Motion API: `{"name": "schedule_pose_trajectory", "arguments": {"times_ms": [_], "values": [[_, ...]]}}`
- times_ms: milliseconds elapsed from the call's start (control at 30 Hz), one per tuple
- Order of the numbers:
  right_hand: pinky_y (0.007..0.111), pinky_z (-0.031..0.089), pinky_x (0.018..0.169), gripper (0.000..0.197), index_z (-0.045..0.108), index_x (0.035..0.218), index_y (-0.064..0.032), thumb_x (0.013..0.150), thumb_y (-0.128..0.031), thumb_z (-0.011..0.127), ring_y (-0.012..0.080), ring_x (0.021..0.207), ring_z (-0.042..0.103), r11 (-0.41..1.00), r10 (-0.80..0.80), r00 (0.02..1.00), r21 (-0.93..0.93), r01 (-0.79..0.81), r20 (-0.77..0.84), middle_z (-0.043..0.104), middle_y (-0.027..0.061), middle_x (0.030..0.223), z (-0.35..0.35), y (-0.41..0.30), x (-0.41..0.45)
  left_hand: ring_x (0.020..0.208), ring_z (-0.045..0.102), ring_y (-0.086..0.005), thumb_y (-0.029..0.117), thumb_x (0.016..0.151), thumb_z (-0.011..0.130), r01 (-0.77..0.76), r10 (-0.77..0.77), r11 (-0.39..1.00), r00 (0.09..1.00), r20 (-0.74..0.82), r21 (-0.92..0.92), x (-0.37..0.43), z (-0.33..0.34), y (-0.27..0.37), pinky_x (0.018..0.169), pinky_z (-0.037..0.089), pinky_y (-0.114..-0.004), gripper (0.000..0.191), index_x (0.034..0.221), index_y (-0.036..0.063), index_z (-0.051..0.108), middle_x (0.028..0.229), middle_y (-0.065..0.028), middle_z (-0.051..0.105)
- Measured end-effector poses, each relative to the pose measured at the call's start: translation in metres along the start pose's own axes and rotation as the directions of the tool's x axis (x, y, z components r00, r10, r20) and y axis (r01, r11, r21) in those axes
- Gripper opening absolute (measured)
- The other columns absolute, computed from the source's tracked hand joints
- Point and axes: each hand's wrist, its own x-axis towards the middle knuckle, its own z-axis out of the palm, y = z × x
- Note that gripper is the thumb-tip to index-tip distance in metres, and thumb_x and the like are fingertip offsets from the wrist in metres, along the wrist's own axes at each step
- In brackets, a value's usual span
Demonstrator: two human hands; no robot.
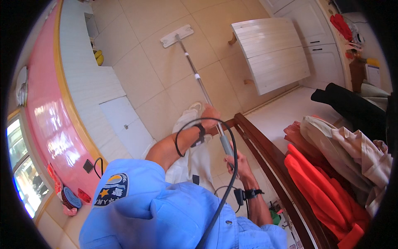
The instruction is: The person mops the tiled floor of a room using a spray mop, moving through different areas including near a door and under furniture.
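Observation:
A flat mop with a white rectangular head lies against the beige tiled floor. Its metal pole slants down towards me and ends in a grey grip. My left hand is closed around the pole above the grip, its fingers partly hidden. Lower down, my right hand holds the grey grip near its end. Both wrists wear dark straps, and a black cable loops in front of my arms and the pole.
A white slatted low table stands at upper right beside white cabinets. A dark red wooden rail runs close on my right, with clothes beyond it. On the left are pale cabinet fronts and a glossy pink surface.

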Motion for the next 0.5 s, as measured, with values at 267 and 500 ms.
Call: {"name": "schedule_pose_trajectory", "arguments": {"times_ms": [267, 500], "values": [[0.024, 0.040, 0.039, 0.069, 0.028, 0.147, -0.0151, 0.084, -0.006, 0.055, 0.0092, 0.048, 0.049, 0.980, 0.085, 0.991, 0.187, -0.064, -0.102, 0.057, 0.0055, 0.074, -0.056, 0.124, -0.101, 0.078, 0.061, -0.0474, 0.022, 0.083, 0.050, 0.159, -0.129, 0.976, 0.973, 0.189, -0.148, -0.118, 0.109, 0.048, 0.069, 0.050, -0.051, 0.051, 0.110, -0.0166, 0.032, 0.084, -0.0346, 0.060], [0.023, 0.037, 0.035, 0.052, 0.040, 0.139, -0.0154, 0.088, -0.010, 0.052, 0.0113, 0.046, 0.050, 0.903, 0.131, 0.986, 0.424, -0.076, -0.104, 0.054, 0.0040, 0.068, -0.080, 0.225, -0.169, 0.081, 0.063, -0.0460, 0.016, 0.083, 0.053, 0.134, -0.129, 0.991, 0.947, 0.293, 0.003, -0.200, 0.211, 0.031, 0.075, 0.050, -0.051, 0.042, 0.106, -0.0148, 0.037, 0.087, -0.0318, 0.062]]}}
